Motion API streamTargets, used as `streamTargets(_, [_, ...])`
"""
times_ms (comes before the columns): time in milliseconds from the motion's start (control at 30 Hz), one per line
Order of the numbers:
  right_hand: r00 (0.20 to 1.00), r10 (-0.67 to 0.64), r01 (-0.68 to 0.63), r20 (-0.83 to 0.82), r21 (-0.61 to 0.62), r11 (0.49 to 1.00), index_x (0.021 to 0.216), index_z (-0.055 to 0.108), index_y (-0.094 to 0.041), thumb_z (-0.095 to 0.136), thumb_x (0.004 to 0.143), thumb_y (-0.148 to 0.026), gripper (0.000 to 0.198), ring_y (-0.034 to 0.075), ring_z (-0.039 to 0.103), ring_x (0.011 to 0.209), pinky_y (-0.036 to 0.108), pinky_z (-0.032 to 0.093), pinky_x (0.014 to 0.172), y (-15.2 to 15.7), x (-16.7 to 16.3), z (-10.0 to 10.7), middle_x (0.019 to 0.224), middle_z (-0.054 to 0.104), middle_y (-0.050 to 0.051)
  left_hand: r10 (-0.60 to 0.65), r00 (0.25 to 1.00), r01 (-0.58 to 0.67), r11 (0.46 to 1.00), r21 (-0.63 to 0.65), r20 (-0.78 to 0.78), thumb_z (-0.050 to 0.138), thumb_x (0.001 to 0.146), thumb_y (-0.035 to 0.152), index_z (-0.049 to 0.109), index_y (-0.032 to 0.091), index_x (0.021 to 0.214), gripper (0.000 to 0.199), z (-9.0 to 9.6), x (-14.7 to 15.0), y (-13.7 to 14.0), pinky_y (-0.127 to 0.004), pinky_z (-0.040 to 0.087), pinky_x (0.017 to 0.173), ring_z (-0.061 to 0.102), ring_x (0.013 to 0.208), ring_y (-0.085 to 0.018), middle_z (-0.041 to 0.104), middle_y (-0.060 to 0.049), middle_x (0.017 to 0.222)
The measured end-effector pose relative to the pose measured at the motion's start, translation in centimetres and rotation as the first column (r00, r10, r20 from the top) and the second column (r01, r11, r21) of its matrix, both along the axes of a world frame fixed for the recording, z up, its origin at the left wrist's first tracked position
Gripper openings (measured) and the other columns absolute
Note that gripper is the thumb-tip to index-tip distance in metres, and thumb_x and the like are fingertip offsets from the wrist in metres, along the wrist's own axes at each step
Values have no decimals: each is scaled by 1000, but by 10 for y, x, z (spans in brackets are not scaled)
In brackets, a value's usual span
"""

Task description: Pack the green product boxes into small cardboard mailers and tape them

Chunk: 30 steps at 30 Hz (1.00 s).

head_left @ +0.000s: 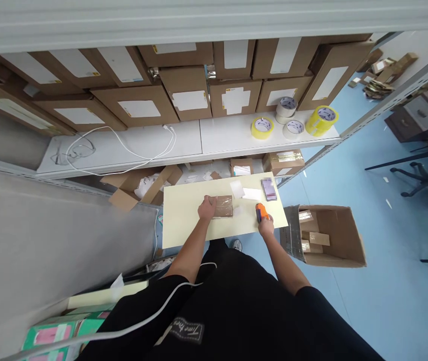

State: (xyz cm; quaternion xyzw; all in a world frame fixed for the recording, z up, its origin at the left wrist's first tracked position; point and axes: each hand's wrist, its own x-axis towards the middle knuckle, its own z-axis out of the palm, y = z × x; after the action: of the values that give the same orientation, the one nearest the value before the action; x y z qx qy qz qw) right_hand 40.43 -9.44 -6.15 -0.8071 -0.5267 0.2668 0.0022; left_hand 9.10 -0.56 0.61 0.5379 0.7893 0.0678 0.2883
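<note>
My left hand (207,208) grips the left end of a small brown cardboard box (223,206), which lies on the pale yellow tabletop (184,215). Shiny clear tape runs over the top of the box. To the right, my right hand (266,225) is closed round an orange and dark blue hand tool (262,212), whose exact kind I cannot make out. Between the hands, behind the box, lie a square white slip (237,189) and a white paper strip (252,194). A purple, blurred-out flat item (268,189) rests at the far right corner.
Rolls of yellow tape (262,128) and white tape (293,129) stand on the shelf (229,141) behind, before rows of cartons (189,90). Right of the table, a large open carton (334,240) holds several small boxes. A white cable (124,143) trails along the shelf.
</note>
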Motion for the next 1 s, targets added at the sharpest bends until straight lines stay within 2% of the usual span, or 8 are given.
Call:
streamTargets(67, [997,-51,53,-55,35,998,117,73,-15,58,92,-22,29,35,62,130,43,45,108,9,-7,3,122,72,22,2,1000,-2,1000,2,5,35,103,70,54,25,128,55,0,0,0,-40,50,91,72,110,-34,77,-14,120])
streamTargets(133, [957,-138,156,-253,51,986,114,73,-17,60,95,-32,28,34,64,126,42,47,107,23,-21,6,119,74,20,8,1000,-8,1000,5,7,35,103,70,54,26,127,54,-1,0,0,-40,50,91,72,110,-34,77,-14,119])
streamTargets(233, [698,-352,362,-623,-117,925,110,70,-18,75,84,-45,38,32,68,120,39,54,97,44,-50,11,121,74,18,18,1000,-18,1000,6,9,36,102,71,55,28,127,54,-1,0,0,-40,50,90,72,108,-33,77,-12,116])
streamTargets(300, [570,-409,384,-713,-209,899,101,69,-19,83,75,-48,42,30,74,105,37,58,85,52,-65,14,109,77,16,23,1000,-23,1000,2,14,36,101,73,55,29,126,54,0,-1,-1,-39,50,89,72,107,-32,78,-11,114])
streamTargets(467, [463,-367,399,-807,-180,899,71,58,-22,89,67,-45,40,22,74,75,30,58,72,56,-59,32,70,71,4,31,998,-32,999,14,57,36,101,73,56,32,121,51,3,-3,-4,-38,50,88,71,106,-30,77,-7,112])
streamTargets(600, [483,-195,392,-853,12,920,66,55,-23,87,64,-55,45,21,71,70,30,55,70,57,-29,62,63,67,0,37,991,-40,999,17,127,35,103,71,57,33,119,47,3,-4,-3,-35,50,87,71,104,-27,77,-3,111])
streamTargets(833, [726,1,273,-688,288,918,75,60,-23,67,82,-65,43,23,70,69,31,53,68,54,-31,131,69,73,5,78,985,-79,997,-1,152,38,104,67,57,33,123,44,6,1,-1,-34,50,91,69,109,-26,76,-3,118])
streamTargets(1000, [731,89,232,-676,369,900,78,61,-23,64,86,-64,42,22,69,68,31,53,69,63,-43,152,74,73,5,75,983,-82,996,32,169,35,106,61,60,33,120,40,7,3,-7,-33,49,91,69,108,-24,76,-2,118])
